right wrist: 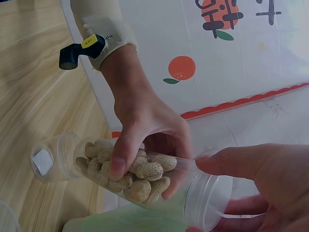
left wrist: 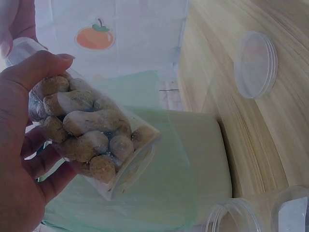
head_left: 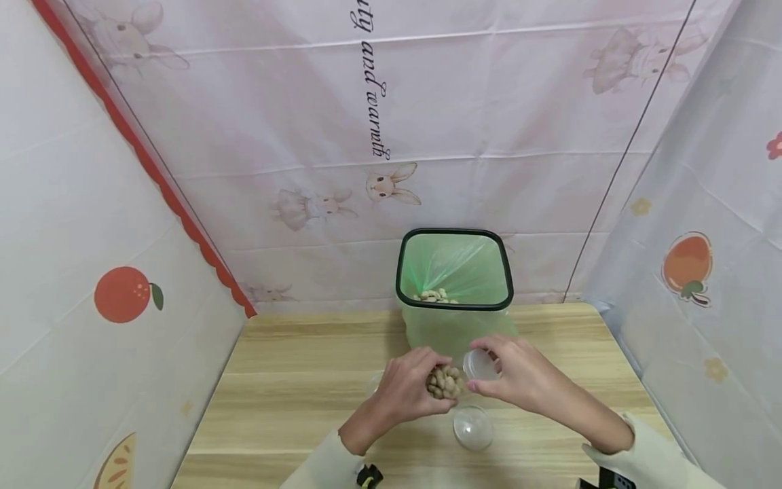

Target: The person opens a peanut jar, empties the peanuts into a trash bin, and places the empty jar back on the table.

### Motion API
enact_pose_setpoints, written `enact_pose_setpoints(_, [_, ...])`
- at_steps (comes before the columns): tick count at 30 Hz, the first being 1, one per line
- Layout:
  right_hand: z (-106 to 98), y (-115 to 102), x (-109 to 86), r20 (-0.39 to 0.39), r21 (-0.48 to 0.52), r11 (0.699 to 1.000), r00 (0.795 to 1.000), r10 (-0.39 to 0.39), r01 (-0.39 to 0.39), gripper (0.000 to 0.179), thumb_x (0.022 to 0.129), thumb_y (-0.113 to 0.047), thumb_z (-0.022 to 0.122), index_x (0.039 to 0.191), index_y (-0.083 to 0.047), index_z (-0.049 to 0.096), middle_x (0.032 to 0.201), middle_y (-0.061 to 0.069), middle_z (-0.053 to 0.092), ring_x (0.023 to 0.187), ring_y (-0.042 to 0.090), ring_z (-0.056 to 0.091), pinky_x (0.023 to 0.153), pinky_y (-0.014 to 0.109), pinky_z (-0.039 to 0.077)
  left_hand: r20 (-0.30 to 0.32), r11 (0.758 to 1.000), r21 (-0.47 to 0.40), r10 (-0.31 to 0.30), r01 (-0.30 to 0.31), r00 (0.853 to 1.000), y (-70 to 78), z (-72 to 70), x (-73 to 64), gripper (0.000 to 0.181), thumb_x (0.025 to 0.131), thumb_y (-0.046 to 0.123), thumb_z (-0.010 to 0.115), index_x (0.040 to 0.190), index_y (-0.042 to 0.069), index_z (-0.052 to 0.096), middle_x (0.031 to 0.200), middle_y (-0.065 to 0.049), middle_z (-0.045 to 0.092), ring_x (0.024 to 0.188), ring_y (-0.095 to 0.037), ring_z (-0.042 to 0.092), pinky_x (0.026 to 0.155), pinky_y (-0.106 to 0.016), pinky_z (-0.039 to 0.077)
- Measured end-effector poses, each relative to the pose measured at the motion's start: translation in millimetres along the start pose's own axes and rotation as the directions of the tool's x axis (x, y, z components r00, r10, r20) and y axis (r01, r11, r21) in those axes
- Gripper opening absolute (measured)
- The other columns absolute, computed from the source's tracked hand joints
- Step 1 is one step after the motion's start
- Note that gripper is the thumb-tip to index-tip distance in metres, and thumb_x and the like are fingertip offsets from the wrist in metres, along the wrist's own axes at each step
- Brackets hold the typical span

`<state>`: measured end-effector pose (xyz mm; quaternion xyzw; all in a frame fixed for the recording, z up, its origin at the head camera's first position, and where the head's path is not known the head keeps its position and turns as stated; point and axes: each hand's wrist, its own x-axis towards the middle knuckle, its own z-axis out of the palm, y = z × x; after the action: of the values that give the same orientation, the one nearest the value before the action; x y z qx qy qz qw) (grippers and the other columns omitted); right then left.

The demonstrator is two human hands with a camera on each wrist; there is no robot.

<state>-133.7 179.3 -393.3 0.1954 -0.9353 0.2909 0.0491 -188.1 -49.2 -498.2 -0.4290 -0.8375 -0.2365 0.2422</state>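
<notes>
My left hand point(head_left: 406, 386) grips a clear plastic jar point(right wrist: 166, 181) around its side. Peanuts point(left wrist: 91, 125) in their shells fill much of the jar, which is tilted. At the jar's mouth my right hand point(head_left: 522, 373) holds a clear screw lid point(right wrist: 207, 200) between thumb and fingers. In the right wrist view the lid meets the jar's rim; how far it is screwed on, I cannot tell. Another clear lid point(head_left: 473, 428) lies on the table below the hands. A second clear jar point(right wrist: 53, 157) with a white label is mostly hidden behind my left hand in the head view.
Behind the hands stands a bin point(head_left: 455, 307) with a black rim and a green plastic bag, with more peanuts point(head_left: 435, 296) inside. The wooden table point(head_left: 293, 387) is enclosed by printed cloth walls point(head_left: 318, 258) at the back and both sides.
</notes>
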Motion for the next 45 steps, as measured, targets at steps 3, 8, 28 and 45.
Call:
enact_pose_setpoints(3, [-1.5,0.9,-0.8,0.003,0.023,0.999,0.999,-0.045,0.045,0.053,0.075,-0.023,0.092,0.118,-0.001,0.071,0.108,0.011,0.076,0.081,0.011,0.069,0.066,0.02,0.056,0.016,0.999,-0.033,0.007,-0.007,1.0,-2.2,0.0,0.8,0.062,0.064,0.045,0.097,0.113,0.015,0.072,0.097,0.006,0.072,0.083,-0.004,0.066,0.07,-0.015,0.056])
enact_pose_setpoints(8, [-3.6,1.5,-4.8,0.001,0.004,0.992,0.992,-0.123,0.123,0.052,0.071,-0.013,0.093,0.117,-0.008,0.07,0.112,0.006,0.074,0.092,0.016,0.07,0.076,0.028,0.06,0.034,0.993,-0.114,0.026,-0.022,0.999,-4.1,-1.5,0.6,0.062,0.064,0.042,0.098,0.114,0.014,0.072,0.098,0.005,0.073,0.084,-0.004,0.066,0.073,-0.013,0.055])
enact_pose_setpoints(28, [-2.3,4.3,-8.4,0.049,-0.115,0.905,0.912,-0.408,0.411,0.068,0.068,-0.005,0.093,0.128,-0.013,0.062,0.131,0.003,0.065,0.121,0.025,0.063,0.097,0.046,0.058,0.222,0.91,-0.406,0.005,0.088,0.975,-13.2,-10.7,-0.3,0.064,0.072,0.031,0.095,0.128,0.013,0.07,0.109,0.001,0.074,0.094,-0.004,0.065,0.083,-0.015,0.056])
enact_pose_setpoints(45, [-1.8,2.9,-4.0,0.029,0.036,0.998,0.998,-0.052,0.051,0.058,0.081,-0.029,0.088,0.125,0.002,0.067,0.109,0.011,0.075,0.085,0.01,0.07,0.068,0.018,0.056,-0.003,0.994,-0.109,0.008,-0.009,1.0,-5.7,-6.0,1.7,0.063,0.061,0.04,0.099,0.113,0.015,0.072,0.099,0.005,0.072,0.086,-0.004,0.065,0.076,-0.013,0.055])
